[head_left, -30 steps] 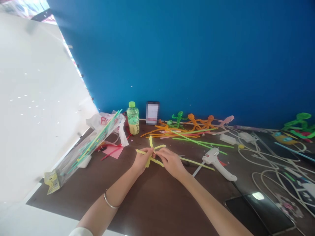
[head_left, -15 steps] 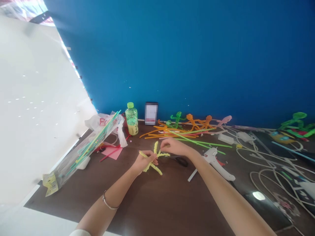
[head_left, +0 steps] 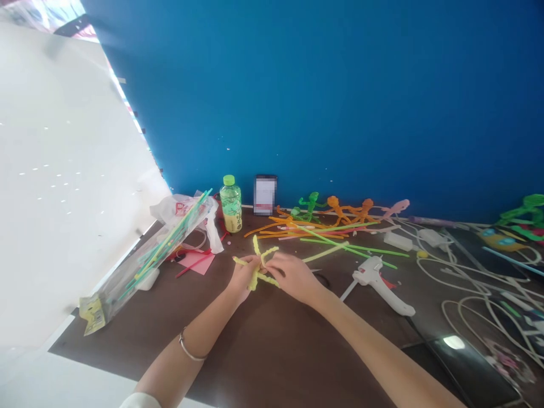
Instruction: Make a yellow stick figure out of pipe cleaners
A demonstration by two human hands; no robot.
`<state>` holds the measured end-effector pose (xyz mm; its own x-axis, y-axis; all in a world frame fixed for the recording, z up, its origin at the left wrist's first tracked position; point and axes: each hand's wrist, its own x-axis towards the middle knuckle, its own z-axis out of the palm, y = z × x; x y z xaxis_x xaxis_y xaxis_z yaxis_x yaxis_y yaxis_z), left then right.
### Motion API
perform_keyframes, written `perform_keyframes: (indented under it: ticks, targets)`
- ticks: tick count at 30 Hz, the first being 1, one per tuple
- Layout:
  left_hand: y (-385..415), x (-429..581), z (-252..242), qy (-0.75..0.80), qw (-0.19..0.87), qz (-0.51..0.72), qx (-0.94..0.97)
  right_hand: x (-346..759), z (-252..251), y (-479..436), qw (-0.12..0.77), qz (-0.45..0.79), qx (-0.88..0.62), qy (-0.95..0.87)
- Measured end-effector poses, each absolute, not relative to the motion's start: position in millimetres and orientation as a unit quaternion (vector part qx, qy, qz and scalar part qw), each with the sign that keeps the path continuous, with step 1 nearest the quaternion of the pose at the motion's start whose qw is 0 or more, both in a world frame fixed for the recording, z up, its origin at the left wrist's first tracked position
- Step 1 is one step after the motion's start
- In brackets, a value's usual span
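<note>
A pale yellow pipe-cleaner figure with several twisted limbs sticking out is held in front of me, above the dark table. My left hand pinches it near its middle from the left. Against the same spot, my right hand has its thumb and fingers closed on the yellow pipe cleaner; the exact grip is partly hidden. A straight pale yellow length of pipe cleaner runs out from behind my right hand to the right. Dark-handled scissors lie partly covered by that hand.
A white glue gun lies right of my right forearm, near cables and a dark phone. Loose orange pipe cleaners, a bottle and small figures line the back. A plastic bag lies left.
My right hand has come lower and closer against the yellow figure, its fingers now at the middle. A straight pale yellow length now shows behind that hand. The view has shifted slightly.
</note>
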<state>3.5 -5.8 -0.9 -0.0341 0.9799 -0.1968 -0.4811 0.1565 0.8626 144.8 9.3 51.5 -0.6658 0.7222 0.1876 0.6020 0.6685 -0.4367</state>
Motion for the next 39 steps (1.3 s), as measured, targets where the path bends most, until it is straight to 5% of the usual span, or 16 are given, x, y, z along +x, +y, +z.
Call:
perform_keyframes:
  ticks: [5, 12, 22, 30, 39]
  targets:
    - [-6, 1, -1, 0.38, 0.684, 0.544, 0.304, 165, 49, 23, 0.196, 0.272, -0.379, -0.863]
    - [-8, -1, 0, 0.353, 0.726, 0.469, 0.358, 175, 64, 53, 0.117, 0.353, -0.387, -0.844]
    - [-8, 2, 1, 0.409, 0.674, 0.477, 0.389, 149, 93, 49, 0.083, 0.206, -0.422, -0.879]
    - [-5, 5, -6, 0.445, 0.616, 0.546, 0.352, 139, 79, 27, 0.139, 0.152, -0.455, -0.866]
    - [-2, 2, -4, 0.347, 0.706, 0.581, 0.209, 152, 45, 14, 0.238, 0.061, -0.397, -0.884]
